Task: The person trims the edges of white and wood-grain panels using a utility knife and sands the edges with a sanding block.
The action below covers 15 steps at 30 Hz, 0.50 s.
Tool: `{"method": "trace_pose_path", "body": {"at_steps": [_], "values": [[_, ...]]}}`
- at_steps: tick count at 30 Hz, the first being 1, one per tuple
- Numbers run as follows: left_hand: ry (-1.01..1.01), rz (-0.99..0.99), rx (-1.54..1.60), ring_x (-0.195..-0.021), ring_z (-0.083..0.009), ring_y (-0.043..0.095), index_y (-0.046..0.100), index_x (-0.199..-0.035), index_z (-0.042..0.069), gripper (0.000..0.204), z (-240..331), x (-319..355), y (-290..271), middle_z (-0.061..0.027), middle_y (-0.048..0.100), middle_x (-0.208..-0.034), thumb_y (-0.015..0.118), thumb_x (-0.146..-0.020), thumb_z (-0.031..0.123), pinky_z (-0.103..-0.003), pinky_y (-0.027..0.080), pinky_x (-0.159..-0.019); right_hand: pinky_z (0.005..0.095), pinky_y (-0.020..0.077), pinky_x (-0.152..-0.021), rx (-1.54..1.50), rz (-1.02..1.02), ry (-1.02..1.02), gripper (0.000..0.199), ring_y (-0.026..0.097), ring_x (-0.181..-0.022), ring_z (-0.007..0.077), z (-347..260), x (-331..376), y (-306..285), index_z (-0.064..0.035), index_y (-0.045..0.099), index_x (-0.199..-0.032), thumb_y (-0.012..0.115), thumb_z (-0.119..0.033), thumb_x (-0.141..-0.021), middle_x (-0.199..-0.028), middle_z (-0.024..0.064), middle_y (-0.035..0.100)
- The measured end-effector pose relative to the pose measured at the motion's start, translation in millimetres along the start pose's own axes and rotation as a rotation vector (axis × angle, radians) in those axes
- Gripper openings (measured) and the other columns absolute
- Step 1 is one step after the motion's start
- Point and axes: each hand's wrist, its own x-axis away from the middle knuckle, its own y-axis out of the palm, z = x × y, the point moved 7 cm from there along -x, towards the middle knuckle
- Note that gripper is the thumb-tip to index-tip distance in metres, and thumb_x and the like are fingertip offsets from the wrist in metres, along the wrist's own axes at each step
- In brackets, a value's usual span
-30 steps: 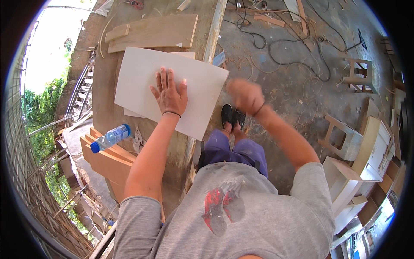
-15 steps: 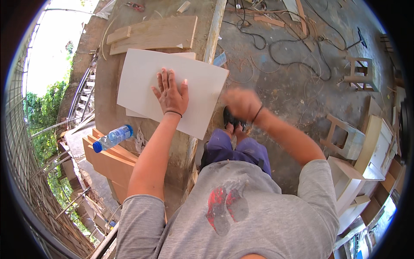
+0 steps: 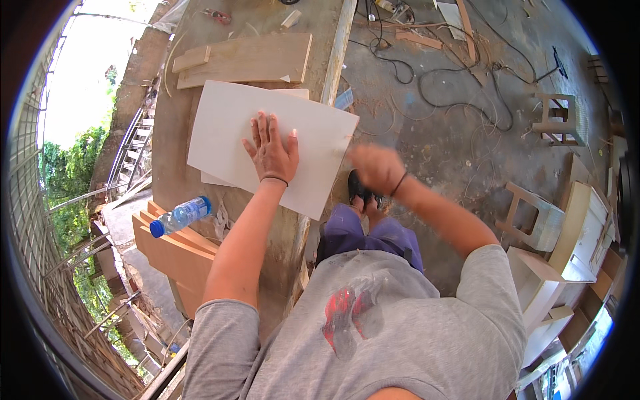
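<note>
A white board [image 3: 220,127] lies on the workbench, with its right corner and edge sticking out past the bench side. On top of it my left hand [image 3: 273,150] rests flat, palm down with the fingers spread. Beneath that board another pale panel [image 3: 215,179] peeks out along two sides. My right hand [image 3: 379,168] is curled like a fist beside the board's right edge and smeared by motion. Whatever it may hold is hidden.
Wooden planks [image 3: 257,61] lie farther up the bench [image 3: 177,133]. A water bottle [image 3: 183,216] rests on upright wood pieces [image 3: 170,260] at the left. Cables [image 3: 440,100] trail over the floor; stools [image 3: 560,119] and cabinet boxes [image 3: 533,287] stand at the right.
The whole view has shifted slightly. My left hand stays flat on the white board. My right hand is blurred in both frames, staying close to the board's right edge.
</note>
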Motion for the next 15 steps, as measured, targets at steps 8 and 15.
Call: {"method": "trace_pose_path", "body": {"at_steps": [8, 15], "values": [[-0.011, -0.001, -0.003, -0.146, -0.0306, 0.017, 0.035, -0.145, 0.01, 0.061, 1.4, -4.2, -2.9, -0.011, 0.024, -0.156, 0.048, -0.094, 0.042, -0.063, 0.009, -0.112, 0.0395, 0.0541, -0.064, 0.256, -0.092, 0.239, 0.013, 0.067, -0.082, 0.0267, 76.3, -35.1, -22.7, -0.0127, 0.062, -0.092, 0.056, -0.013, -0.081, -0.09, 0.0084, 0.067], [-0.017, -0.029, -0.003, -0.147, -0.0318, 0.013, 0.032, -0.146, 0.011, 0.063, -1.1, -4.1, 1.3, -0.0115, 0.022, -0.157, 0.046, -0.094, 0.044, -0.063, 0.005, -0.113, 0.0362, 0.0553, -0.063, 0.128, -0.036, -0.078, 0.015, 0.068, -0.079, 0.0236, 11.9, -9.3, -8.0, -0.0157, 0.061, -0.094, 0.05, -0.013, -0.083, -0.091, 0.0053, 0.068]]}}
